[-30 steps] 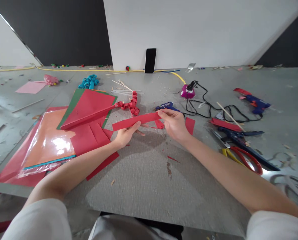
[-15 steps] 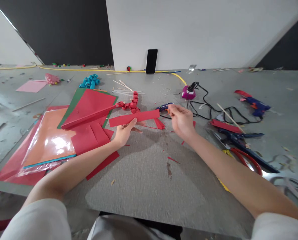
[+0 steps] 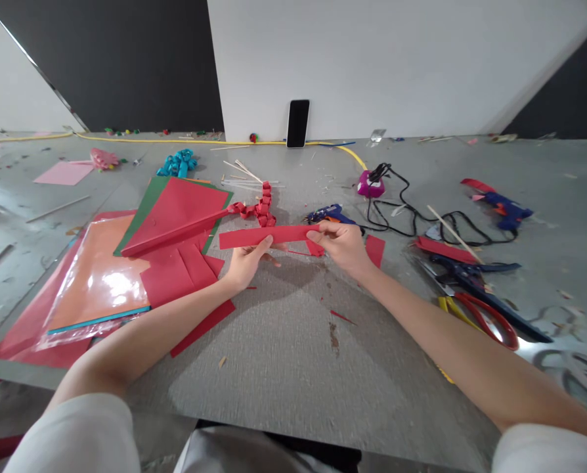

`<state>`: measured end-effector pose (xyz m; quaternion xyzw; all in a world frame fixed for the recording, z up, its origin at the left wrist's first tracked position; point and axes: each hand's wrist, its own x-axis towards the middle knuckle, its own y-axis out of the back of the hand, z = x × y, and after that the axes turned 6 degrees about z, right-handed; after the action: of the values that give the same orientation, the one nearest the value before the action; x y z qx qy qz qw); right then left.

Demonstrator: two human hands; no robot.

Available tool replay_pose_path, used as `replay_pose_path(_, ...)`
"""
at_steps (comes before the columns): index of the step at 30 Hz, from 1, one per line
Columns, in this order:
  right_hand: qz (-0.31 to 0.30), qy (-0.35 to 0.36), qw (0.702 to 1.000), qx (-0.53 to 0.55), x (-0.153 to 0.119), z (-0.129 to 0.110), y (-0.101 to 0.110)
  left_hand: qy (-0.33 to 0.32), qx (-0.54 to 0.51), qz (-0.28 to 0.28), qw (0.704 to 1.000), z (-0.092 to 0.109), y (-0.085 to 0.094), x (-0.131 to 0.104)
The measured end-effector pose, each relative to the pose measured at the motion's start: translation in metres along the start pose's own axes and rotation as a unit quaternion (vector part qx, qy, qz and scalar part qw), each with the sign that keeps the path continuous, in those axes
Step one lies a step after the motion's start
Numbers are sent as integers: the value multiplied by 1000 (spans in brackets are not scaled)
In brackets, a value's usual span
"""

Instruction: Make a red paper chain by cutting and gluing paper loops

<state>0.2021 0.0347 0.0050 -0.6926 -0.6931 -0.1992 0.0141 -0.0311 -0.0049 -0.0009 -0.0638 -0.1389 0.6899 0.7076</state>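
A: Work surface?
B: Grey table (image 3: 293,368), strewn with scraps. Red sheets (image 3: 185,203) lie at the person's left.

A: Item in hand?
B: One red paper strip (image 3: 289,234): long, narrow, matt, almost level, left end cut straight. It is held over the middle of the table, on the near side of a red paper chain (image 3: 264,211) and a blue glue gun (image 3: 330,213).

A: State of the grip?
B: Left hand (image 3: 245,266): thumb on the strip's face, fingers below and behind, closed on it near the middle. Right hand (image 3: 347,246): thumb and forefinger pinched on its right end.

A: Change from half a second earlier?
B: The right hand was then off the strip, covering much of the glue gun. It now has the end, and more of the gun shows.

A: Markings?
B: White patch on the purple plug block (image 3: 371,184); too small to read.
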Motion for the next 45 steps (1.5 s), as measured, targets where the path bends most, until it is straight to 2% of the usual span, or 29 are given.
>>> replay_pose_path(3, 5, 17, 1000, -1, 0, -1, 1, 11, 1, 27, 1000, -3, 1, 3)
replay_pose_path(8, 13, 11, 1000, -18, -1, -2, 0, -7, -9, 94, 995, -8, 4, 8)
replay_pose_path(12, 88, 7, 996, -21, 0, 1, 2, -26, -20, 124, 992, -6, 4, 10)
replay_pose_path(15, 145, 19, 989, -9, 2, 3, 6, -24, -20, 90, 995, -9, 6, 10)
replay_pose_path(18, 163, 42, 986, 15, 2, -2, 6, 16, 10, -18, 1000, -13, 10, 6)
replay_pose_path(20, 136, 53, 988, 52, -1, -9, 2, 47, 45, -92, 994, -13, 13, 2)
replay_pose_path(22, 66, 41, 993, 88, -6, -17, -4, 65, 84, -148, 983, -8, 15, -2)
replay_pose_path(25, -69, -13, 992, 104, -18, -27, -14, 65, 128, -203, 969, 1, 13, -4)
replay_pose_path(27, -111, -30, 990, 81, -25, -31, -19, 50, 162, -232, 958, 6, 11, -4)
replay_pose_path(31, -91, -7, 996, -3, -33, -38, -23, 1, 226, -253, 941, 7, 6, -3)
replay_pose_path(35, -115, -18, 993, -19, -33, -41, -22, -24, 217, -211, 953, 2, 4, 0)
replay_pose_path(41, -120, -35, 992, -10, -31, -38, -22, 0, 210, -174, 962, 0, 6, 3)
replay_pose_path(45, -81, -30, 996, 4, -29, -36, -20, 25, 187, -180, 965, -1, 5, 3)
